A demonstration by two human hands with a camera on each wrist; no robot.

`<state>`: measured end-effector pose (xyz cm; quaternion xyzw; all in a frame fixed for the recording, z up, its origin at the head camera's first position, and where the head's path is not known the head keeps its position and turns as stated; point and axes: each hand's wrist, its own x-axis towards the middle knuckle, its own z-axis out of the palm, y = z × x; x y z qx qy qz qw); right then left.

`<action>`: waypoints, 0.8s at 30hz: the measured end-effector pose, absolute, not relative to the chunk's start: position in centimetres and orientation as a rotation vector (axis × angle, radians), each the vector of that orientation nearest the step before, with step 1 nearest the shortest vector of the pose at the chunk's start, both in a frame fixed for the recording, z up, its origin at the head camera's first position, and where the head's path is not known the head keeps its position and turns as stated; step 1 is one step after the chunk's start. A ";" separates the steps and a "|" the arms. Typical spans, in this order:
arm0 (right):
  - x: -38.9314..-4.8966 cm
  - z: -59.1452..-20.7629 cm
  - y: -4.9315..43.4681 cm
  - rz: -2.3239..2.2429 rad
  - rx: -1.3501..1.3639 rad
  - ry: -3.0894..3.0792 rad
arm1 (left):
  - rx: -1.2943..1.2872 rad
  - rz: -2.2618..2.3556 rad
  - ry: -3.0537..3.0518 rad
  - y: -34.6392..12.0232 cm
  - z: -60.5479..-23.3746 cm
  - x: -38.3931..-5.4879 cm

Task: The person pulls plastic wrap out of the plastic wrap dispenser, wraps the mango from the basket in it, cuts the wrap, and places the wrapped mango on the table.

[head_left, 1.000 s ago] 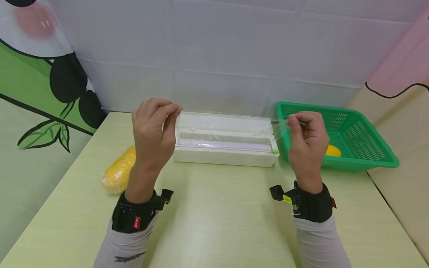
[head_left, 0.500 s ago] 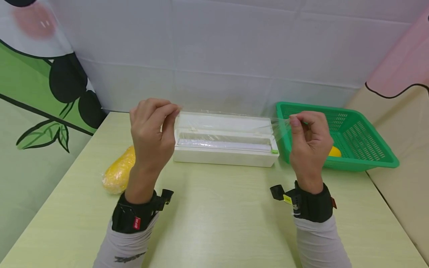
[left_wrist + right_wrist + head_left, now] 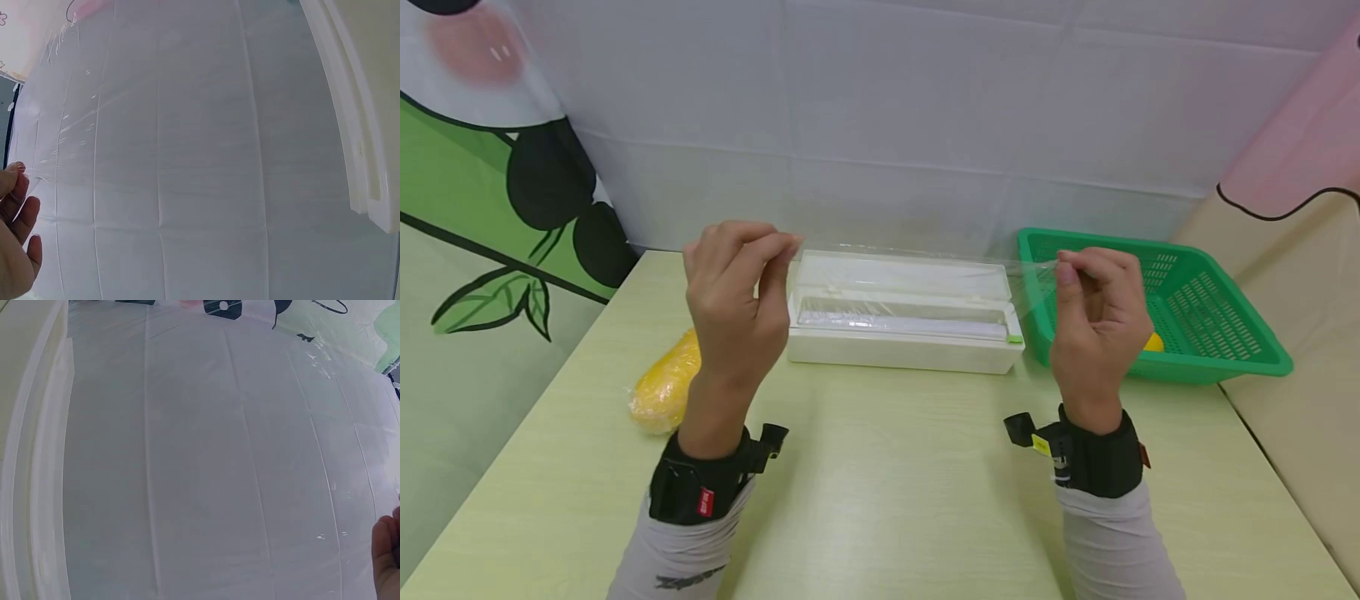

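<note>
Clear cling film (image 3: 1033, 268) stretches between both hands, over a white cling film dispenser box (image 3: 902, 352). Its left end is pinched between thumb and fingers of the left hand (image 3: 730, 304), raised at the box's left end. Beyond the box's right end, the right hand (image 3: 1101, 333) pinches the other corner, in front of the green basket. Glinting creases of film lead to the left fingertips (image 3: 19, 167) in the left wrist view. Only part of the right hand (image 3: 386, 556) shows at the edge of the right wrist view.
A green plastic basket (image 3: 1210, 367) stands at the right, with a yellow object (image 3: 1156, 342) inside, partly hidden by the right hand. Left of the box lies a yellow, elongated object wrapped in film (image 3: 662, 387). A pale cloth backdrop (image 3: 910, 100) hangs behind the table.
Both hands have drifted slightly apart, the left hand to the left and the right hand to the right, the film spanning a little wider. The box and basket stay put.
</note>
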<state>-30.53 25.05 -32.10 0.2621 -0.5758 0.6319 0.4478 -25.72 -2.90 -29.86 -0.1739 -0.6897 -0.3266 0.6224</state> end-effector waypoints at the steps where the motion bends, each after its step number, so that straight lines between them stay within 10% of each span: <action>1: -30.5 -32.1 25.1 1.561 0.655 -1.427 | -0.399 -0.753 -1.581 -2.9 -29.8 -25.7; 24: -29.9 -30.8 24.6 1.587 0.624 -1.362 | -0.400 -0.745 -1.510 -2.4 -28.5 -24.5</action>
